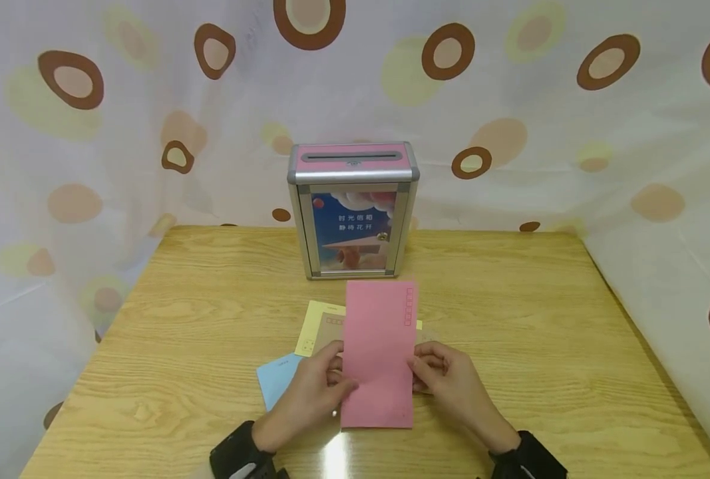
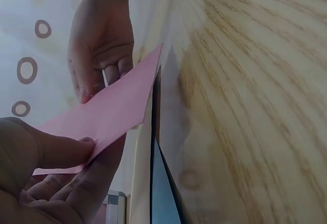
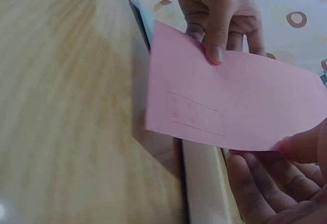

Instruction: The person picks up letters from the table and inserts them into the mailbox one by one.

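Both thumbs (image 1: pixel 347 386) atop pink envelope (image 1: pixel 380 352), fingers (image 3: pixel 250 185) underneath

Silver-framed box (image 1: pixel 300 226), slotted pink top, blue printed door with lock, upright at 12 o'clock on the wood-grain tabletop (image 1: pixel 570 372). White patterned cloth (image 1: pixel 355 93), brown rings plus yellow/peach blobs, wraps 9 through 3 o'clock. Near tabletop middle: brown envelope (image 1: pixel 329 327) over yellow envelope (image 1: pixel 311 324), light-blue paper (image 1: pixel 277 378) at their 7 o'clock.
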Demonstrator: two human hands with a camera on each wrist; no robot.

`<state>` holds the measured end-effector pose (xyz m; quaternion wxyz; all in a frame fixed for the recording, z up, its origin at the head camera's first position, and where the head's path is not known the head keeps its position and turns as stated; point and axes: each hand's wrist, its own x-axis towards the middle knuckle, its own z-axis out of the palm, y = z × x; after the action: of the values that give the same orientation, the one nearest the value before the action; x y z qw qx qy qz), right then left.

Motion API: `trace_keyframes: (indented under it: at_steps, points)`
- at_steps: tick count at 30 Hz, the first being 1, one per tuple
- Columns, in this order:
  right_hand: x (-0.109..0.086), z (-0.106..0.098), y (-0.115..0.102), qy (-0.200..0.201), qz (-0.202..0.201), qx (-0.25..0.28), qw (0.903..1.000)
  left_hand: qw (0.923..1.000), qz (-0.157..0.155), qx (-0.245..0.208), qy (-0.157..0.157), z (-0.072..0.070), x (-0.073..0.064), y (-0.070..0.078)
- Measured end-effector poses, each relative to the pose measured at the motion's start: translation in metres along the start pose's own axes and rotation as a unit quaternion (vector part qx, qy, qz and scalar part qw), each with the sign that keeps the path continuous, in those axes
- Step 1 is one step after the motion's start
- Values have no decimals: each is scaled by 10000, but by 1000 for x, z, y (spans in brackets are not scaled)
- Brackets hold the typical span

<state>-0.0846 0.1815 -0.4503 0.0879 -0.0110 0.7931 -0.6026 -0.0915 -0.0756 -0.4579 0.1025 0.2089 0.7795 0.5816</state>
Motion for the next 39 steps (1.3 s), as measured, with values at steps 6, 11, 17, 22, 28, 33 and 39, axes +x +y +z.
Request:
trace_keyframes:
  at_steps: [6,11,17,22,28,33,39]
  points:
    - [13,-12,-9,-113,-575,4,9983,9994,-135,320,-58,-1,0,1]
    - [26,-17,-19,-84,-895,-237,9957,9983,-146,561,-105,-5,2,2]
    - [39,-20,-33,32,-1082,-429,9932,9969,27,781,-108,-14,6,6]
    - [45,-25,-50,105,-1401,-476,9889,9927,228,1168,-201,-21,12,12]
    - [52,-34,-71,231,-1886,-446,9808,9870,585,1472,-270,-33,28,26]
    - [56,-40,-93,354,-2200,-505,9736,9827,684,1714,-132,-47,41,45]
    - [61,-45,-128,548,-2612,-691,9613,9749,893,2029,224,-65,55,71]
